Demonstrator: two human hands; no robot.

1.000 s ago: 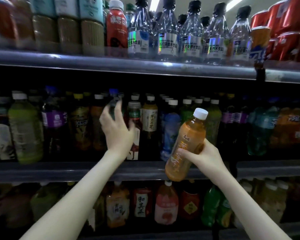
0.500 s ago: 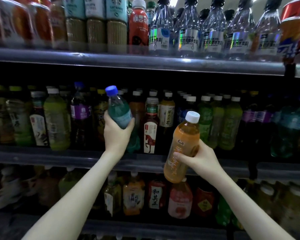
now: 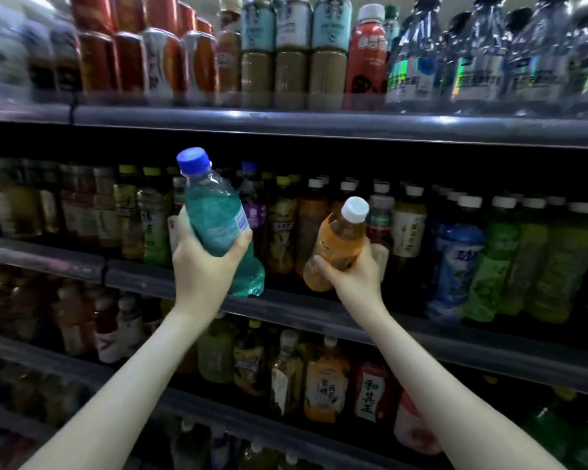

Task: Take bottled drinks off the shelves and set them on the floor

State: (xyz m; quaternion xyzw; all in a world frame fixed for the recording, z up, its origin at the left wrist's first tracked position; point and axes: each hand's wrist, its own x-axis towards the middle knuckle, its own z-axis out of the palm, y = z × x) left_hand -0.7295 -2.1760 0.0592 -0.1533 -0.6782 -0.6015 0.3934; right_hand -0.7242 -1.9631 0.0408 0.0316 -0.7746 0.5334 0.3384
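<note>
Blue-capped bottle point(image 3: 214, 215) is off the shelf point(image 3: 296, 308) edge now, left hand point(image 3: 204, 266) wrapped round it; right hand point(image 3: 350, 276) grips the orange bottle point(image 3: 340, 242). Floor's probably next.

Red cans point(image 3: 123, 52) stand stacked in two tiers at the left of the top shelf point(image 3: 286, 122). To their right come three coffee bottles with pale teal labels point(image 3: 291, 52), a red bottle with a white cap point(image 3: 365, 59), then clear water bottles point(image 3: 472, 62). On the middle shelf point(image 3: 286, 308), green bottles with white caps point(image 3: 557, 262) stand at the right, just beside a blue-and-white bottle point(image 3: 455, 266). In the row below, an orange-labelled bottle point(image 3: 326, 385) stands beside a red one with black characters point(image 3: 370, 391). The far left is blurred.
</note>
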